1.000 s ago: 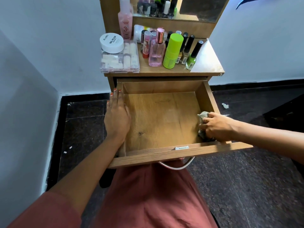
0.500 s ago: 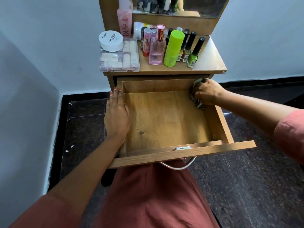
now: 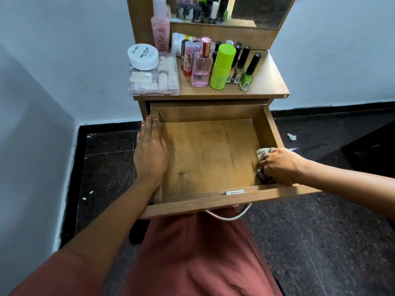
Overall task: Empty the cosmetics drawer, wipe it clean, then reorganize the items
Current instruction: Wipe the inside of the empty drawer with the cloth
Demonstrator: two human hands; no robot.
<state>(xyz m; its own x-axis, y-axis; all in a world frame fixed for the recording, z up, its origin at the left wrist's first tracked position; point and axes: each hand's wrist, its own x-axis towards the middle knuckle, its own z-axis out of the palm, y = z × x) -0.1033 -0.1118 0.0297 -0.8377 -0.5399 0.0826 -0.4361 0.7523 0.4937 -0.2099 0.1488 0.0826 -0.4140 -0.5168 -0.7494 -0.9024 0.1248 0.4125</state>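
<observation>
Floor (image 3: 320, 242): dark stone, all round us.
Desk (image 3: 269, 82): we see bottles (image 3: 220, 67) crowded on top.
Drawer (image 3: 203, 150): pulled out below, toward us.
Left grip (image 3: 150, 154): flat, fingers straight, on its left wall.
Right grip (image 3: 280, 166): curled round our cloth (image 3: 264, 151), near-right corner inside.

Left hand (image 3: 150, 152), left of centre: flat, palm down, fingers straight and together, pointing up-frame, laid along the left wall of the drawer (image 3: 213, 201). Left arm runs straight up from the lower left corner, bare below a short sleeve. Right hand (image 3: 277, 166), right of centre: knuckles up, fingers curled, gripping a bunched cloth (image 3: 264, 152). Right forearm bare, enters from the right edge, sloping slightly up-frame toward the wrist.
</observation>
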